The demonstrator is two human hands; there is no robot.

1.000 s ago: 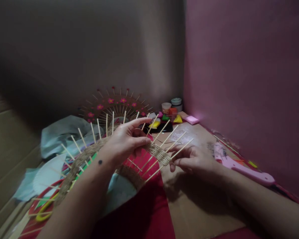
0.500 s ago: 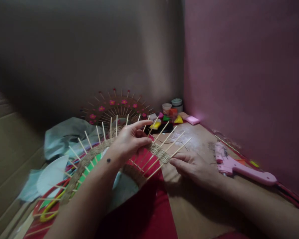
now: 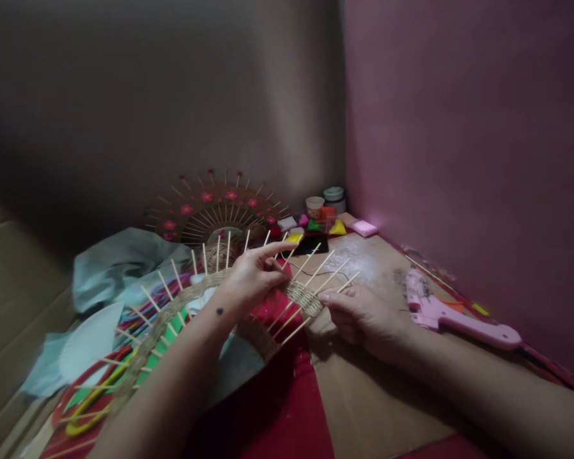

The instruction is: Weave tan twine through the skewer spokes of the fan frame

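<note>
A round woven rope piece (image 3: pixel 172 312) with wooden sticks (image 3: pixel 328 278) fanning out of its rim lies over a red cloth (image 3: pixel 277 408) in front of me. My left hand (image 3: pixel 251 277) rests on top of its far edge, fingers curled around the weave and index finger stretched out. My right hand (image 3: pixel 363 312) is at the woven end on the right, fingers pinched together by the sticks; what they hold is too small to make out.
A pink glue gun (image 3: pixel 452 315) lies on the brown board (image 3: pixel 373 401) by the pink wall. A finished sunburst piece with pink flowers (image 3: pixel 215 207) leans at the back, beside small jars (image 3: pixel 325 201) and coloured clay pieces (image 3: pixel 337 227). Pale cloth (image 3: pixel 119 264) and coloured hoops (image 3: pixel 90 398) lie left.
My right hand has drawn in towards the woven end and closed its fingers. The left hand stays on the weave; the view has shifted slightly.
</note>
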